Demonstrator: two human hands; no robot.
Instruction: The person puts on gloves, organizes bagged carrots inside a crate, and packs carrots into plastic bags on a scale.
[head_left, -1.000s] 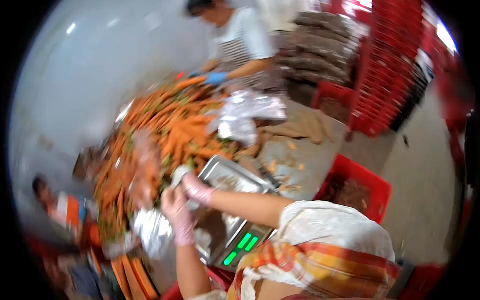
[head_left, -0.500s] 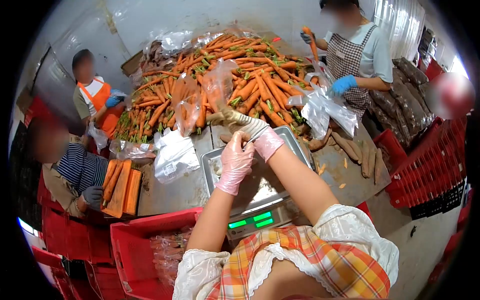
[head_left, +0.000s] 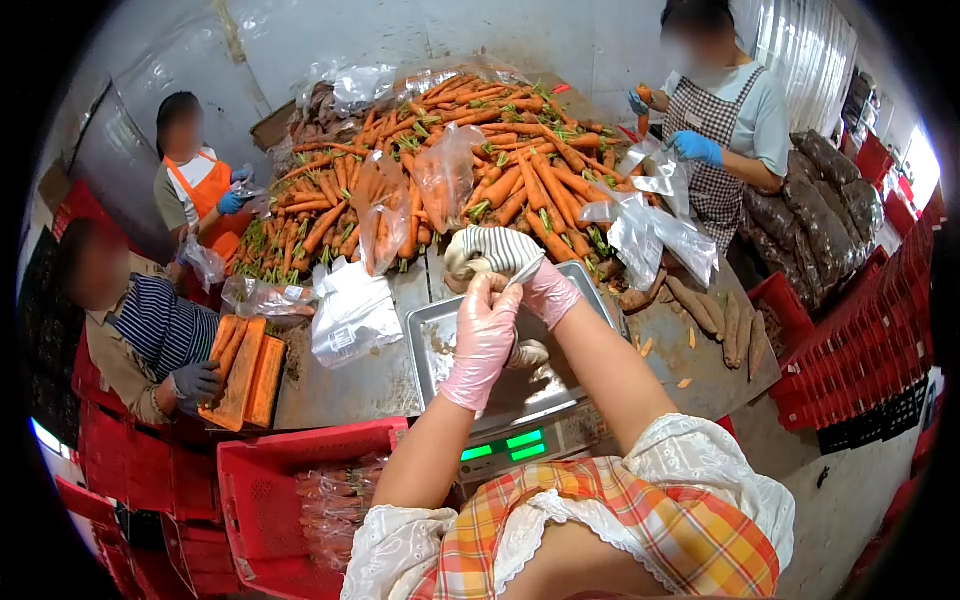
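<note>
Left hand [head_left: 484,335] and right hand [head_left: 549,292] were together, grip unclear, the right's striped glove [head_left: 503,248] lying crosswise beyond the left!

Bright light covers the counter [head_left: 325,392], with white glare at far right and glints on plastic bags [head_left: 355,312]. Soft shadow darkens the metal tray [head_left: 505,405]. Fisheye distortion bends the black-rimmed edges.

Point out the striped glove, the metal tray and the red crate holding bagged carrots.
Striped glove [head_left: 505,247]: head view, on its striped fabric.
Metal tray [head_left: 522,397]: head view, on bare floor near its front edge.
Red crate [head_left: 262,500]: head view, on its left side wall.
</note>
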